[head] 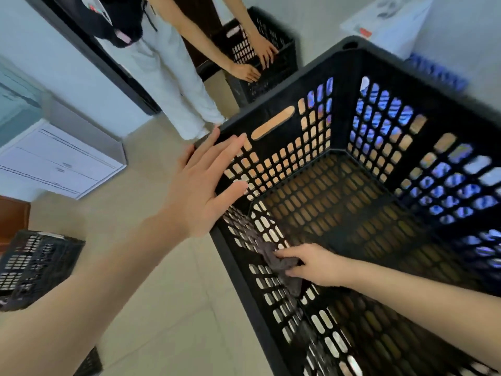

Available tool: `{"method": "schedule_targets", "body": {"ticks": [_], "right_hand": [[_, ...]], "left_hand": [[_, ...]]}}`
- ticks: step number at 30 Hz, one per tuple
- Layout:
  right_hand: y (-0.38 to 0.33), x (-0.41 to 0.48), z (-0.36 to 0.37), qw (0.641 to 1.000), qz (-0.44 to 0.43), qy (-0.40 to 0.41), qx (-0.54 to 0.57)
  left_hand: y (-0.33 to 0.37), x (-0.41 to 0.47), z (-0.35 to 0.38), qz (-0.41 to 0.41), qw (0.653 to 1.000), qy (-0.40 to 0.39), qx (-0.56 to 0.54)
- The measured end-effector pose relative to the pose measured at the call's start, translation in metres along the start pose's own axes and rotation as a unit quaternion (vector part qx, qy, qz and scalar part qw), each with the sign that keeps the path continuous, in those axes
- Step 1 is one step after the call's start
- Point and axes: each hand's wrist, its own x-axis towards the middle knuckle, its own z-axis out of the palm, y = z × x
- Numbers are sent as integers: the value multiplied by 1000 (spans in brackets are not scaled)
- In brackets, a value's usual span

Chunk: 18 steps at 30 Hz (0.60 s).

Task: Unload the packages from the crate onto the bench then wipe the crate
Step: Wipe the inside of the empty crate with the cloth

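Note:
A large black perforated crate (pixel 349 66) fills the right half of the head view, and I see no packages inside it. My right hand (pixel 314 264) reaches inside and presses a dark grey cloth (pixel 273 260) against the inner face of the crate's left wall. My left hand (pixel 206 183) is outside the crate with its fingers straight, laid flat over the near left corner of the rim.
Another person (pixel 162 63) stands at the back with both hands on a second black crate (pixel 265 58). A third black crate (pixel 32 267) sits on the tiled floor at left. A white cabinet (pixel 59 164) is further left. Blue packages (pixel 436 71) and a white box (pixel 390 20) lie beyond my crate.

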Motion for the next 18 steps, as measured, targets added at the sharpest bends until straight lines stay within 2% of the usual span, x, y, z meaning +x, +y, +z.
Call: {"method": "schedule_targets", "body": {"ticks": [3,6,9,18], "right_hand": [[-14,-24,-15,999,-1,-21,-45],[-30,-46,-29,998,14,5,-67],[-41,-63,-39,992,46,79,-85],[-84,-108,-36,945,124,303,4]], "left_hand": [[-4,-1,3,8,1000,1,7],[-4,0,4,16,1000,1,17],[-4,-1,4,22,999,1,24],[-8,-2,9,39,999,35,4]]}}
